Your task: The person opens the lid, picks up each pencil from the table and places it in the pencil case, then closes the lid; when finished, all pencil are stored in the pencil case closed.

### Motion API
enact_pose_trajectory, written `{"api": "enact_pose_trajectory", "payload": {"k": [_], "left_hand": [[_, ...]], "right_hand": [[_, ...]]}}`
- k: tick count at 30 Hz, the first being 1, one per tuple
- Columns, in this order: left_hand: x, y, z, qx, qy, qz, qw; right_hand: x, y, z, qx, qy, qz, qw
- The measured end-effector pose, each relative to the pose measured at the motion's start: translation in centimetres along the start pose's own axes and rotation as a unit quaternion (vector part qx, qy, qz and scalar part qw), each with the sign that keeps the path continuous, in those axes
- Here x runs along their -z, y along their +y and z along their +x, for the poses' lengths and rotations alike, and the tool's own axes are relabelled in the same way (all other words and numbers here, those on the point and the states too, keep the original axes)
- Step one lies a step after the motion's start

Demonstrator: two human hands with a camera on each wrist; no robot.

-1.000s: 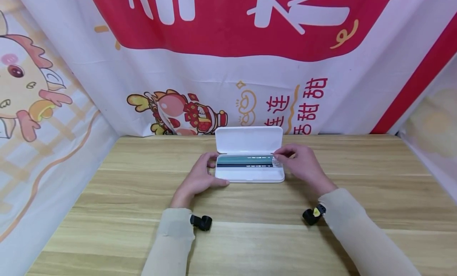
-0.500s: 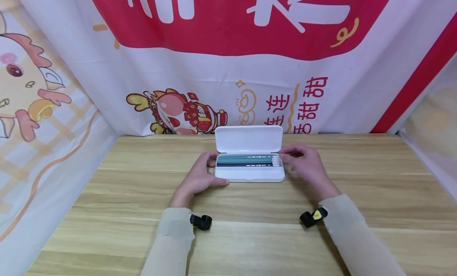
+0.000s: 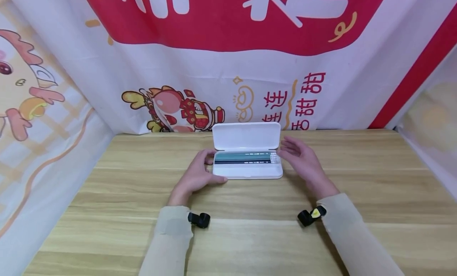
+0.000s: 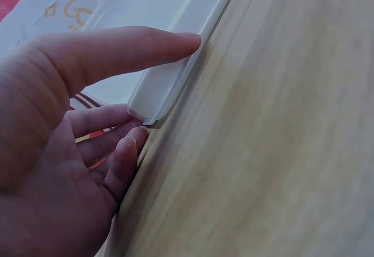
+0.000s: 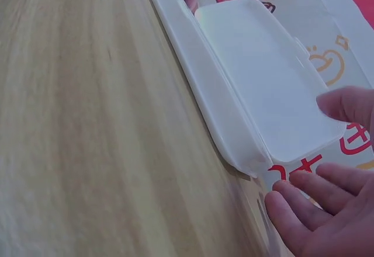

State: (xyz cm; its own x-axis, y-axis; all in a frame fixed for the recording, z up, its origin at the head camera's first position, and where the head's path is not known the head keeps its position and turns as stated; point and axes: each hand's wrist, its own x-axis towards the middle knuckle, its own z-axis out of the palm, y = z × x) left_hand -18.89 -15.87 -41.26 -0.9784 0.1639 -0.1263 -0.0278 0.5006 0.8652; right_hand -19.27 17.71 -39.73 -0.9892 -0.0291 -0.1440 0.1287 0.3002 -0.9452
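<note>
A white pencil case point(image 3: 246, 172) lies on the wooden table, its lid point(image 3: 246, 136) raised at the back. Several pencils point(image 3: 242, 157), green and dark with white-marked ends at the right, lie side by side in the rear part of the tray. My left hand point(image 3: 195, 173) holds the case's left end. Its thumb point(image 4: 134, 49) lies along the front edge, while the other fingers bend about the end wall. Off the right end, my right hand point(image 3: 305, 163) is held with its fingers spread, nothing between them. In the right wrist view the raised lid point(image 5: 263, 76) shows beside its thumb.
The wooden table point(image 3: 242, 244) runs back to a white and red printed cloth point(image 3: 171, 65). Another printed cloth point(image 3: 68, 137) hangs on the left side. Small black cameras point(image 3: 203, 220) sit at both wrists.
My right hand has let go of the pencils' right ends, drawn back to the right and spread its fingers. The left hand keeps its hold on the case. The head view has shifted slightly.
</note>
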Motion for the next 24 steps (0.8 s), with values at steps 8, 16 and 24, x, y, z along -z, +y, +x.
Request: {"api": "enact_pose_trajectory", "payload": {"k": [8, 16, 24], "left_hand": [[0.00, -0.04, 0.11, 0.004, 0.001, 0.010, 0.9999], [-0.18, -0.10, 0.30, 0.002, 0.003, 0.016, 0.9999], [-0.43, -0.02, 0.33, 0.011, 0.012, 0.013, 0.9998]], "right_hand": [[0.11, -0.13, -0.01, 0.026, -0.044, 0.004, 0.9987], [0.17, 0.03, 0.23, 0.012, -0.035, 0.018, 0.9992], [0.23, -0.09, 0.38, 0.003, -0.023, 0.049, 0.9985]]}}
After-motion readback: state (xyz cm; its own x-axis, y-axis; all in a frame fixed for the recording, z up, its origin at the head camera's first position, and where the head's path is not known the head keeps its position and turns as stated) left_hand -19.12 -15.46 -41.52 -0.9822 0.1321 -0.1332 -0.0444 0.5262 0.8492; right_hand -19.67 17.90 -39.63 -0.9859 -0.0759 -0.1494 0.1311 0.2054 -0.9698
